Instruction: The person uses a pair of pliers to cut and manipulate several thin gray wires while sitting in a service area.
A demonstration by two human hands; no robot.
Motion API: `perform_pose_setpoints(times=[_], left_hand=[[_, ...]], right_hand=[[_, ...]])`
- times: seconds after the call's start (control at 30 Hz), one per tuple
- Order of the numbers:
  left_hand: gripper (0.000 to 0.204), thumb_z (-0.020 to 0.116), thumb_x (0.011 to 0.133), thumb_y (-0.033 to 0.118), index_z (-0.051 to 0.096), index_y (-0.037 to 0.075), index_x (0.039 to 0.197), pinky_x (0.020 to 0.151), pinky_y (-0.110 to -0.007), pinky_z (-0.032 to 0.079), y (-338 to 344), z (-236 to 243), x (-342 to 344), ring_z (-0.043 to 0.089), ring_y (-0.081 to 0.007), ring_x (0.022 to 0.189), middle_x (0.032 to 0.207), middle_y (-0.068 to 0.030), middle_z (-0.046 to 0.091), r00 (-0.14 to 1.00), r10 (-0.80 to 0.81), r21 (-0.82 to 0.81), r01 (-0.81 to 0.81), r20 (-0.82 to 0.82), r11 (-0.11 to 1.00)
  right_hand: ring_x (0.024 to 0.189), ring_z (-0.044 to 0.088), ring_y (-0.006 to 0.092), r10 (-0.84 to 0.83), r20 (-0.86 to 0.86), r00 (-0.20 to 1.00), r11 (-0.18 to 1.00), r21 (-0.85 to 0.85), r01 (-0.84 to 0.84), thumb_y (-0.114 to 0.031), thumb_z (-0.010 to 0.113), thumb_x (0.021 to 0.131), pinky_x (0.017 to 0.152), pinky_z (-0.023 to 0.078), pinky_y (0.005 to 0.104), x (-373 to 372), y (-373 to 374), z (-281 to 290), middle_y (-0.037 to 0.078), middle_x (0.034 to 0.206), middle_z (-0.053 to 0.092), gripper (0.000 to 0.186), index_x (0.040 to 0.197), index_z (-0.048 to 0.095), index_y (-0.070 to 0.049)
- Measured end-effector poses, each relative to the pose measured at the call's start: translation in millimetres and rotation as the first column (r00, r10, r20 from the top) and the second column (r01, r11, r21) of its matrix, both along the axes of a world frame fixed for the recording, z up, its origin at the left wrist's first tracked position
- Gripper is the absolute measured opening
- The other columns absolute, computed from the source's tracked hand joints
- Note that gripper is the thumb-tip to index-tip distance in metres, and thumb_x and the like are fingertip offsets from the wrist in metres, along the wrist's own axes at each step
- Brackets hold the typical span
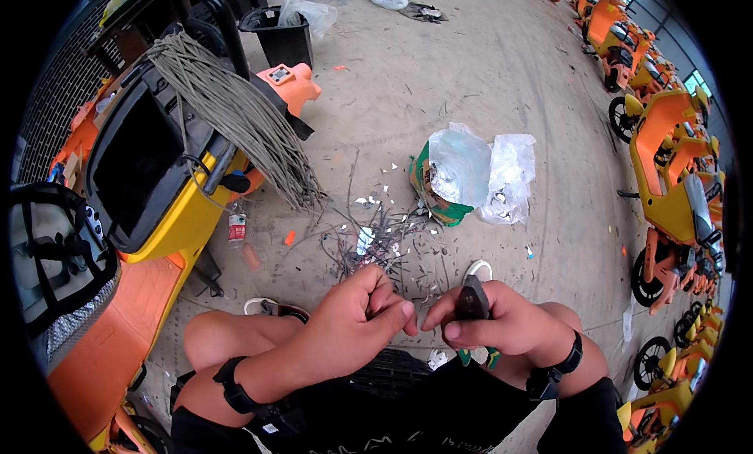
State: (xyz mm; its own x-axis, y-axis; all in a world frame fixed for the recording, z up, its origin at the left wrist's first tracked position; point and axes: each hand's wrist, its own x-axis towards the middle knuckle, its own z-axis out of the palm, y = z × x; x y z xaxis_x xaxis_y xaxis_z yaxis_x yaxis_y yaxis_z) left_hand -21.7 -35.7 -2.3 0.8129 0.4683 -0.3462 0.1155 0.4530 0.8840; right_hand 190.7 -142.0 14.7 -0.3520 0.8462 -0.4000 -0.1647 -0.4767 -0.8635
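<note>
My right hand (510, 317) is wrapped round a pair of pliers (472, 297), their dark jaws pointing up and away from me. Green handle ends show below the palm. Close by on the left, my left hand (349, 320) is closed, thumb and fingers pinched together. Whatever it may hold is too small or hidden to make out. The fingertips of both hands are a short gap apart, above my lap. Beyond them on the floor lies a heap of cut cable pieces and scraps (376, 246).
On the left stands a yellow and orange scooter (176, 218) with a thick bundle of grey cables (243, 116) draped over it. A green sack with a clear plastic liner (459, 171) sits ahead. A black bin (286, 42) is farther back; parked scooters (667, 164) line the right.
</note>
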Motion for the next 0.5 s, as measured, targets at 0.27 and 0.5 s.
perform_pose_setpoints(times=[0.27, 0.5], left_hand=[[0.031, 0.061, 0.095, 0.007, 0.033, 0.009, 0.081, 0.051, -0.021, 0.040, 3.6, 2.3, 0.6, 0.058, -0.0059, 0.074, 0.077, -0.0065, 0.061, 1.000, 0.005, -0.110, -0.003, 0.017, 0.994], [0.031, 0.059, 0.095, 0.006, 0.032, 0.010, 0.081, 0.056, -0.022, 0.041, 2.6, 1.6, 0.3, 0.055, -0.0067, 0.071, 0.077, -0.0075, 0.061, 1.000, -0.012, -0.028, 0.012, 0.011, 1.000]], right_hand=[[0.073, 0.050, 0.0030, -0.105, 0.236, 0.966, 0.991, 0.106, 0.081, -0.005, 0.062, 0.091, 0.065, 0.043, 0.0208, -7.3, 0.1, -0.6, -0.003, 0.082, 0.059, 0.037, 0.128, 0.060, -0.002], [0.075, 0.052, 0.0035, 0.006, 0.081, 0.997, 0.994, 0.112, -0.016, -0.004, 0.061, 0.092, 0.067, 0.044, 0.0209, -1.8, -4.7, -1.5, -0.003, 0.084, 0.060, 0.037, 0.128, 0.060, -0.003]])
